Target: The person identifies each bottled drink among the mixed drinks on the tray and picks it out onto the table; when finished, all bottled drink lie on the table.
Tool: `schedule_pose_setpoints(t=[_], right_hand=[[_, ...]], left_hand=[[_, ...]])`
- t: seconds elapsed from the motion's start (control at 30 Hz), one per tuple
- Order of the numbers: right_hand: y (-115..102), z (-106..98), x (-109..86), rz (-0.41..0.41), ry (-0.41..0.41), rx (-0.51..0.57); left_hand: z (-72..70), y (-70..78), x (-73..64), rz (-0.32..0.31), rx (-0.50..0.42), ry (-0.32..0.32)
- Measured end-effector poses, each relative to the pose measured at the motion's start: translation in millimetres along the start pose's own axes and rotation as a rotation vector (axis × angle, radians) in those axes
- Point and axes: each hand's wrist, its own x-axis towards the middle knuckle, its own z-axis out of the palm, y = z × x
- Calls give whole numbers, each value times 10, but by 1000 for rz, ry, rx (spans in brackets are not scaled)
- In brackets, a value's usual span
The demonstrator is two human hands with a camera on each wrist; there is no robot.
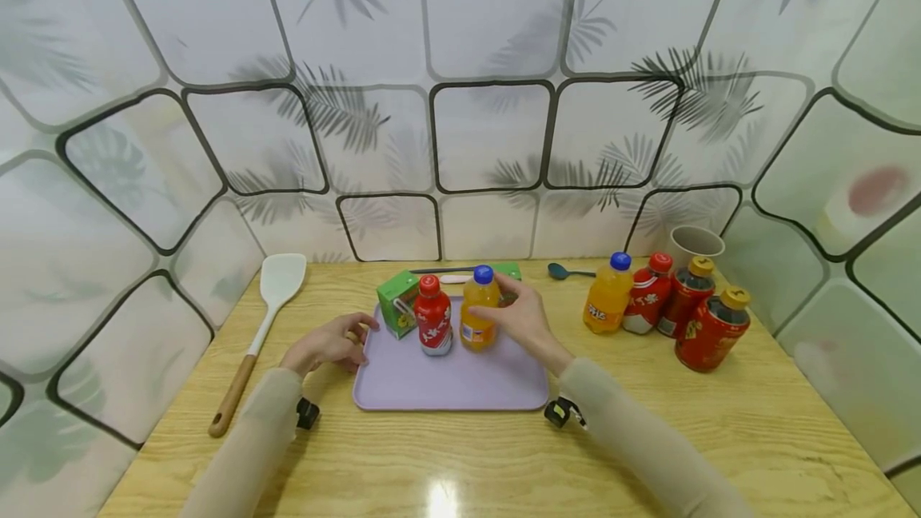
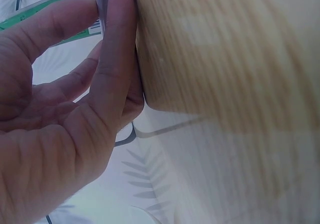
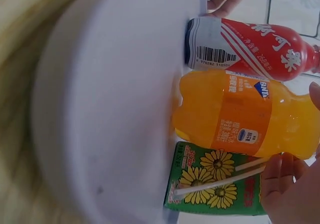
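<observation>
My left hand (image 1: 332, 346) pinches the left rim of a lilac tray (image 1: 446, 392), which lies on the wooden table. In the left wrist view, thumb and fingers meet at that rim. My right hand (image 1: 528, 320) grips an orange Fanta bottle (image 3: 242, 114) near its upper part, upright over the tray, its blue cap (image 1: 484, 274) showing. Left of it on the tray stands a red bottle (image 1: 434, 318) with a silver-white base. A green drink box (image 1: 398, 306) stands at the tray's back left. Another green drink box with yellow flowers (image 3: 215, 184) is behind my right hand.
A white spatula (image 1: 282, 282) with wooden handle lies at left. At right are another orange bottle (image 1: 608, 296), a red bottle (image 1: 646, 298), two dark cola bottles with gold caps (image 1: 712, 334) and a beige cup (image 1: 696, 240). A dark spoon (image 1: 560, 271) lies at the back.
</observation>
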Motion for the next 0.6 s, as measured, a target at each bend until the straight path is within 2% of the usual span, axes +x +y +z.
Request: schedule_pose_setpoints(t=[0.27, 0.6], right_hand=[[-21, -186, -104, 32, 11, 5], [64, -518, -244, -28, 7, 28]], left_hand=[[-4, 20, -23, 3, 0, -6], [-2, 14, -15, 2, -8, -9]])
